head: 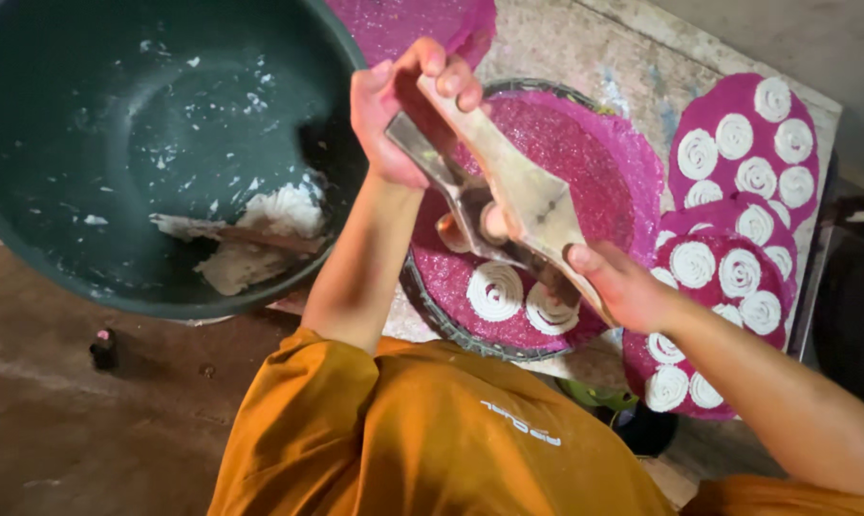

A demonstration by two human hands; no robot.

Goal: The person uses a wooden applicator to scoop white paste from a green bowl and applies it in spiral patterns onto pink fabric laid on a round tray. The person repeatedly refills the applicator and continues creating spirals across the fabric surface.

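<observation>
- I see a wooden press [518, 191] held over a round tray [451, 325]; it has two long pale handles that meet at a metal middle part.
- My left hand [403, 105] is clamped round the upper ends of both handles, squeezing them together.
- My right hand [623, 282] grips the lower end, fingers wrapped under it.
- The tray is lined with a magenta sheet [566, 162] and carries two white coils [494, 290] just below the press.
- To the right lie stacked magenta mats [738, 191] with white coils, about sixteen that I can count.
- One big dark green basin [117, 143] sits to the left, with white dough [279, 215] and a stick in it.
</observation>
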